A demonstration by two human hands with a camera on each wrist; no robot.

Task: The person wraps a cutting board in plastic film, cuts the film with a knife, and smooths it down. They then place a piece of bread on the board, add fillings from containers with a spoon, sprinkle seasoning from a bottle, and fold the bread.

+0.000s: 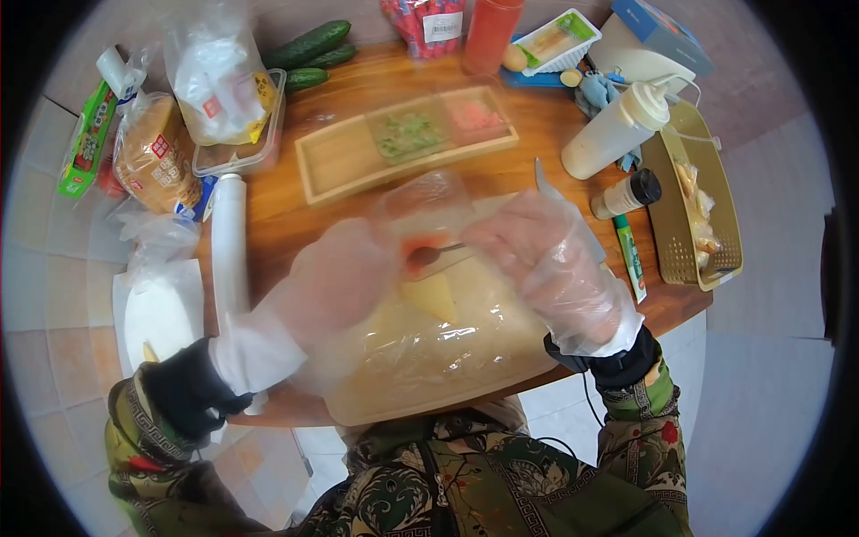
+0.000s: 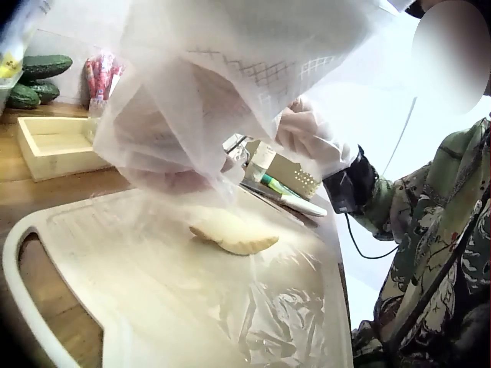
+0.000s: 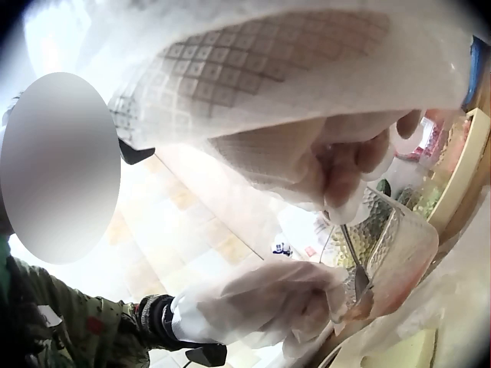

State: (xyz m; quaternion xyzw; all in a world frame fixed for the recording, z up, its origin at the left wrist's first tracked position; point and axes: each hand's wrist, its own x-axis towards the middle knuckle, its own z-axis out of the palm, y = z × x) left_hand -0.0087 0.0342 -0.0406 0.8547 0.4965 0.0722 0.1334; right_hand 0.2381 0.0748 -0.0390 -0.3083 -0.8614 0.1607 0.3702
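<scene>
Both hands wear clear plastic gloves. My left hand (image 1: 344,268) holds a clear plastic container (image 3: 406,249), tilted, with red sauce in it. My right hand (image 1: 541,259) grips the thin handle of a spoon (image 3: 357,272), its bowl inside the container near the sauce. Below them a pale triangular piece of bread (image 2: 234,231) with a browned edge lies on the cream cutting board (image 1: 376,380), which is covered in shiny plastic film. In the left wrist view the glove hides most of the left fingers.
Behind the board stands a wooden tray (image 1: 335,167) with chopped greens and pink pieces in compartments. A knife (image 1: 540,174) lies at the board's right, near a shaker (image 1: 626,194), squeeze bottle (image 1: 617,130) and basket (image 1: 676,201). At left are a white roll (image 1: 229,233) and bagged bread (image 1: 159,152).
</scene>
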